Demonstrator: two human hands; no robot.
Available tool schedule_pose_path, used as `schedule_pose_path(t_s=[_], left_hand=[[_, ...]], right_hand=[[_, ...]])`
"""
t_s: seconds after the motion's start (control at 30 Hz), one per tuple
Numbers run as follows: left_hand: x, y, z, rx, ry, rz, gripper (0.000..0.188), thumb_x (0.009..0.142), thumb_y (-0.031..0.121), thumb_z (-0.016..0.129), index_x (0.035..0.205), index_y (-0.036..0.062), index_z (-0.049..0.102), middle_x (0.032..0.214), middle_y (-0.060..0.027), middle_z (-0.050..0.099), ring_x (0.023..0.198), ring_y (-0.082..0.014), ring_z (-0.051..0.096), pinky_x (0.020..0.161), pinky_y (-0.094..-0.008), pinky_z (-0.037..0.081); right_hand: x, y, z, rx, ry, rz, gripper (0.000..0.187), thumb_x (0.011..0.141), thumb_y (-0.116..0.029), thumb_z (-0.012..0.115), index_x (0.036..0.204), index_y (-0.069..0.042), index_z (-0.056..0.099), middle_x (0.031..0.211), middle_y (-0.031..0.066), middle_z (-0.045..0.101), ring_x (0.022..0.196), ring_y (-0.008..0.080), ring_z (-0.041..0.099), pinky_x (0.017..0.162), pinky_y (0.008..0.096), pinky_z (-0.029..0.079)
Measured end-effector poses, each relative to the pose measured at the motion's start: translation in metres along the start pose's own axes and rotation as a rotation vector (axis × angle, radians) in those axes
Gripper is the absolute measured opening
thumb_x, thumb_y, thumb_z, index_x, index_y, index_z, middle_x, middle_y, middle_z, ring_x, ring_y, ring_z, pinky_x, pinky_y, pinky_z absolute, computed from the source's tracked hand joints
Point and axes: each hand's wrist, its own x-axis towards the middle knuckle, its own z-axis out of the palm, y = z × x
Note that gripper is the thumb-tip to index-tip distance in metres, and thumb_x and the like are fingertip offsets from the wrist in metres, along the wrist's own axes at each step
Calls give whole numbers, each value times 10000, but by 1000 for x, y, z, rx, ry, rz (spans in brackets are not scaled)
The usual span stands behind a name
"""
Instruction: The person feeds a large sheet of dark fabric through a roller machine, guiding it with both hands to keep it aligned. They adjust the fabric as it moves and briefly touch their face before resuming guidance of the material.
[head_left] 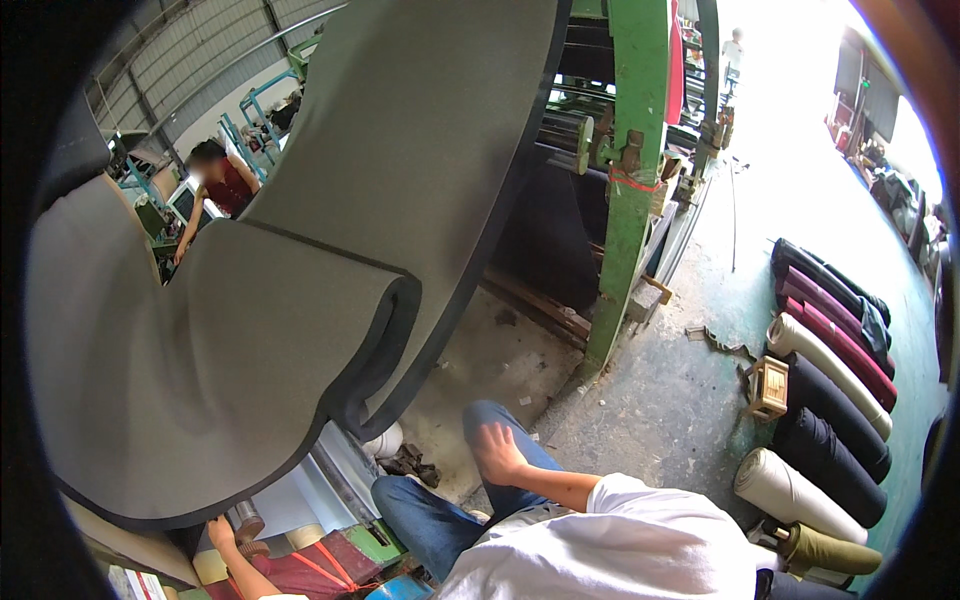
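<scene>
A wide grey sheet, thick and dark along its cut edge, hangs down from the upper middle. It folds over into a broad bulging loop on the left. My left hand is at the loop's lower dark edge, fingers closed against it and their tips partly hidden. Right beside that hand is a metal roller end. My right hand lies flat on my right knee, fingers stretched out, holding nothing.
A green machine frame stands right of the sheet. Several fabric rolls lie on the floor at the right, near a small wooden stool. A co-worker in dark red leans over at the far left. Red straps cross a dark red cover below.
</scene>
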Motion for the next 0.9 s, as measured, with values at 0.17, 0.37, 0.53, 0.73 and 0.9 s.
schedule_pose_path(t_s=[0.17,0.37,0.53,0.73,0.9], left_hand=[[-4,-2,-4,8,15,-2,645,862,497,451,1096,-91,574,1148,-334,522,1114,-453,486,933,-476,381],[-6,3,-5,-2,1,-4,637,856,485,459,1077,-101,579,1129,-333,533,1106,-454,490,925,-478,383],[4,1,9,5,-10,15,618,847,460,466,1067,-106,581,1142,-332,527,1104,-458,491,925,-477,383],[11,-83,14,133,136,232,411,864,334,467,925,-40,625,905,-300,593,869,-452,560,762,-514,437],[-3,-1,1,141,-6,57,456,815,329,467,991,-67,607,1058,-311,572,1034,-456,531,890,-492,422]], right_hand=[[-1,-3,-10,32,-29,-22,556,794,-288,547,1307,-94,452,1425,270,222,1291,515,206,1044,615,199],[-1,-2,-6,26,-9,-17,545,800,-286,537,1302,-91,458,1423,274,223,1288,518,211,1041,616,203],[-3,3,-10,26,-12,-9,526,801,-282,533,1286,-88,476,1421,272,227,1290,513,209,1041,616,203],[2,-18,-16,69,-53,-59,523,768,-313,569,1248,-108,530,1424,258,239,1305,493,189,1051,605,184],[1,-3,-13,73,7,-28,540,750,-367,585,1236,-134,555,1462,263,176,1326,499,151,1068,602,134]])
